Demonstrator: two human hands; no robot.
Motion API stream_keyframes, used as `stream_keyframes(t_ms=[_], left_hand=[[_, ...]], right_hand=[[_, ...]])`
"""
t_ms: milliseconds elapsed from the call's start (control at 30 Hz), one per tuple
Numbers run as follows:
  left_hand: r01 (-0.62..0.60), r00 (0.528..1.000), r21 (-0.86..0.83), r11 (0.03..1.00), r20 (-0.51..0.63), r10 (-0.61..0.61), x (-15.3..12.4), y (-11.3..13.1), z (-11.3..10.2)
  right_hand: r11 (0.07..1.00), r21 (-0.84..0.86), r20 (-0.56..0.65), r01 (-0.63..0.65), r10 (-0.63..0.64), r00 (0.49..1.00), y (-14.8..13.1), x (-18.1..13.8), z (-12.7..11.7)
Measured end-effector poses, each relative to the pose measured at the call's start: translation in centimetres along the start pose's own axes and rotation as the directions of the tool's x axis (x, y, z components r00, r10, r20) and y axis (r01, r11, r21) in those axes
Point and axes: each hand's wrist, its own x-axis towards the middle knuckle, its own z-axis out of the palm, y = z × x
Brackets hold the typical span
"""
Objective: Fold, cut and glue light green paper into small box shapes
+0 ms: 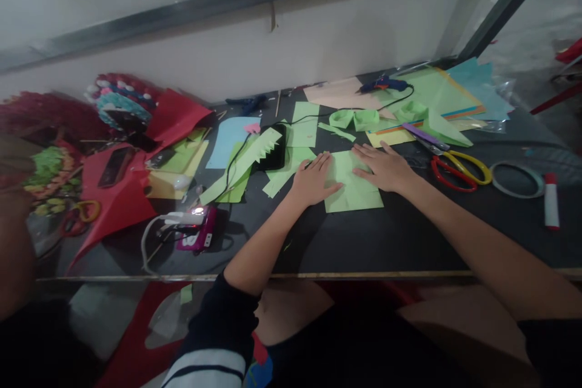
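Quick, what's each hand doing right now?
Left hand: open, resting at the left edge of the light green rectangular paper sheet.
Right hand: open, resting on its upper right part.

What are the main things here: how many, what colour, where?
Front green sheet: one, light green, centre.
Tabletop: one, black, underneath.
Zigzag strip: one, green, left of centre.
Red paper: count unclear, red, left.
Blue paper: at least two, light blue, left and back right.
Socket block: one, purple, front left.
Glue gun: one, blue, back right.
Phone-like slabs: two, dark, left half.
Scissors: two pairs, red-and-yellow handles, right and far left.
Ring: one, greyish, right.
Capped stick: one, white, red cap, far right.
Another person's arm: one, left edge, blurred.
Left hand: one, bare, on the front green sheet.
Right hand: one, bare, same sheet.
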Motion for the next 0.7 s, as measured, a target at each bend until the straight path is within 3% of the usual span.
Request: stream_keyframes(t_ms=[133,267,467,700], left_hand=[[0.086,0.989,0.09,0.992,0.116,-0.096,-0.4,1.3,-1.6],[0.111,0.982,0.093,0.989,0.142,-0.124,-0.6,1.8,-2.4],[0.083,0.993,0.07,0.994,0.083,-0.088,-0.5,1.5,-1.9],[0.14,0.983,-0.068,0.988,-0.111,-0.147,0.3,0.3,-0.4]], right_hand=[[0.998,-0.051,-0.073,0.031,-0.035,0.997,0.9,-0.7,0.0],[0.999,-0.032,-0.128,0.03,-0.034,0.991,1.2,-0.8,0.1],[0.979,0.198,-0.244,-0.042,0.091,0.965,2.3,-0.5,0.9],[0.919,0.383,-0.34,0.091,0.049,0.939,2.9,-0.5,1.5]])
